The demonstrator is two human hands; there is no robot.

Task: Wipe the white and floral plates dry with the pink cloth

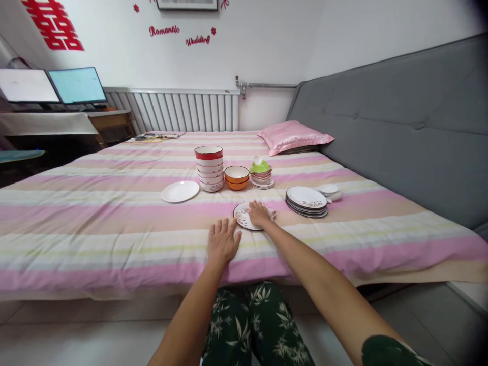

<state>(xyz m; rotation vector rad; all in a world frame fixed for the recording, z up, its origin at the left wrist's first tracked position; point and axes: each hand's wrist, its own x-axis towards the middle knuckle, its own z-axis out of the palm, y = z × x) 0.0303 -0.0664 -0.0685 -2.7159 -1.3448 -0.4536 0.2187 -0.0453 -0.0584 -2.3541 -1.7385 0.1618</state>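
Observation:
In the head view, a white plate with a dark rim and a floral pattern [242, 216] lies on the striped bed. My right hand [260, 213] presses down on it, fingers bent over what looks like a pale cloth [273, 214], mostly hidden under the palm. Flat on the sheet at the plate's near left, my left hand [223, 241] has its fingers spread and holds nothing; its fingertips come close to the rim. To the right stands a stack of similar dark-rimmed plates [306, 197].
Behind the plate are a stack of bowls topped by a red-banded one [209, 170], orange bowls [237, 179], and small dishes under a green leaf-shaped one [261, 165]. A white oval plate [180, 191] lies left; white spoons [331, 192] lie right. A pink pillow [293, 137] rests farther back.

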